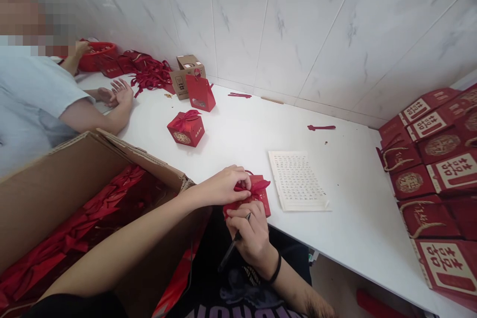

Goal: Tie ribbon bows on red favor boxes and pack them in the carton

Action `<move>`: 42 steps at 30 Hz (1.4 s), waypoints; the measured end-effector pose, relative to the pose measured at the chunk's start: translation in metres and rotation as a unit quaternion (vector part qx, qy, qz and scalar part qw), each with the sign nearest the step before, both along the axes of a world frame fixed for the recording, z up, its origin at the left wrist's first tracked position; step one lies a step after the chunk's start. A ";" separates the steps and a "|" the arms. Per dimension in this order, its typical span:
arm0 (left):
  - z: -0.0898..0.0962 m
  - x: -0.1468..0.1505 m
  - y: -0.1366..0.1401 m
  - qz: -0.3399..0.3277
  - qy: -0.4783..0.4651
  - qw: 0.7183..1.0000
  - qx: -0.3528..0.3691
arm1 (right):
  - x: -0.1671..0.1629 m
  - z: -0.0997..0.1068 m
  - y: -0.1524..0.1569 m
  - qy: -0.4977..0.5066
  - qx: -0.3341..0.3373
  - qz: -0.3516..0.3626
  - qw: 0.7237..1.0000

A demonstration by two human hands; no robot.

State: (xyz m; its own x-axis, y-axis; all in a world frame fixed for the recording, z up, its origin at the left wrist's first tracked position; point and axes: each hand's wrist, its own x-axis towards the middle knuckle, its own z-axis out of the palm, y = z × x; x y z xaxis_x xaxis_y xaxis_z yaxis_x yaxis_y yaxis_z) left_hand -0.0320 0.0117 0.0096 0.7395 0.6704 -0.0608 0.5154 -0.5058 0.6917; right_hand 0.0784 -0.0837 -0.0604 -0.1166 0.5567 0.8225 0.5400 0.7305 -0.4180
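A red gift box (265, 204) with a red ribbon (260, 187) tied across its top sits at the table's near edge, partly covered by both hands. My left hand (234, 184) comes over from the left, its thumb and fingers pinching the ribbon at the bow. Just below, my right hand (251, 233) is closed, with fingertips against the box and the ribbon's lower part. A slim black pen (230, 254) is tucked in that hand, pointing down toward my lap. The ribbon's ends under my fingers are hidden.
A handwritten sheet (300, 181) lies to the right. Stacked red gift bags (443, 144) stand far right. An open cardboard carton (149, 154) holds ribboned boxes at left. Another bowed box (186, 129) stands further back. A co-worker's hand (121, 93) rests near piled ribbons (154, 77).
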 end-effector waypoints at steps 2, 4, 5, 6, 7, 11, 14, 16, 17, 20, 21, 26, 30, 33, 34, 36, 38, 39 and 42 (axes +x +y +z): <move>0.000 0.000 0.000 0.000 0.002 1.000 0.005 | 0.002 -0.001 0.000 -0.005 0.015 0.009 1.000; 0.001 0.001 -0.001 0.002 0.003 1.000 0.007 | 0.002 -0.001 0.001 -0.006 0.028 0.016 0.999; 0.001 0.001 -0.001 0.003 0.003 1.000 0.007 | 0.002 0.000 0.001 -0.004 0.033 0.020 0.999; 0.001 0.001 -0.001 0.003 0.003 1.000 0.007 | 0.002 0.001 0.001 -0.004 0.038 0.025 0.999; 0.001 0.001 -0.001 0.003 0.002 1.000 0.008 | 0.002 0.001 0.001 -0.006 0.043 0.032 0.999; 0.002 0.001 -0.002 -0.003 0.002 1.000 0.014 | -0.003 0.002 0.001 -0.021 0.047 0.055 0.997; 0.002 0.001 -0.002 -0.005 0.003 1.000 0.015 | -0.001 0.005 0.001 -0.030 0.038 0.069 0.996; 0.001 0.001 -0.002 -0.003 0.003 1.000 0.014 | 0.007 0.010 0.001 -0.023 0.021 0.076 0.997; 0.001 0.001 -0.001 -0.003 0.002 1.000 0.015 | 0.014 0.014 0.001 -0.012 0.007 0.071 0.997; 0.000 0.000 -0.002 -0.009 -0.002 1.000 0.023 | 0.039 0.022 0.001 0.027 -0.042 -0.002 0.999; 0.000 0.000 -0.002 -0.011 -0.002 1.000 0.028 | 0.048 0.023 0.000 0.028 -0.063 -0.031 0.997; 0.002 0.000 -0.001 -0.028 0.000 0.999 0.033 | 0.072 0.012 -0.009 0.031 -0.197 -0.058 0.978; 0.002 -0.002 -0.001 -0.037 0.005 0.999 0.034 | 0.074 0.006 -0.015 0.123 -0.305 -0.048 0.943; 0.005 -0.002 -0.009 -0.029 0.022 0.996 0.076 | 0.082 0.007 -0.013 0.144 -0.346 -0.029 0.927; 0.007 -0.001 -0.014 -0.030 0.029 0.994 0.103 | 0.086 0.008 -0.012 0.148 -0.349 -0.039 0.925; 0.008 0.003 -0.024 -0.047 0.054 0.985 0.156 | 0.098 0.010 -0.009 0.156 -0.355 -0.091 0.917; 0.005 0.008 -0.033 -0.074 0.094 0.974 0.193 | 0.112 0.008 -0.007 0.153 -0.383 -0.165 0.896; 0.002 0.011 -0.035 -0.083 0.114 0.969 0.205 | 0.121 0.005 -0.005 0.148 -0.399 -0.198 0.883; -0.007 0.015 -0.034 -0.080 0.143 0.961 0.222 | 0.148 -0.016 0.000 0.119 -0.431 -0.242 0.861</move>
State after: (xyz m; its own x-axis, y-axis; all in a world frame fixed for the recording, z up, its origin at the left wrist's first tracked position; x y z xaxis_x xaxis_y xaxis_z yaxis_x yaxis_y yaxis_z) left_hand -0.0173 -0.0221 0.0030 0.8304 0.5570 -0.0103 0.5440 -0.8068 0.2304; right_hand 0.2266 -0.0841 -0.0761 0.4153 0.9084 0.0475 0.5175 -0.1930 -0.8336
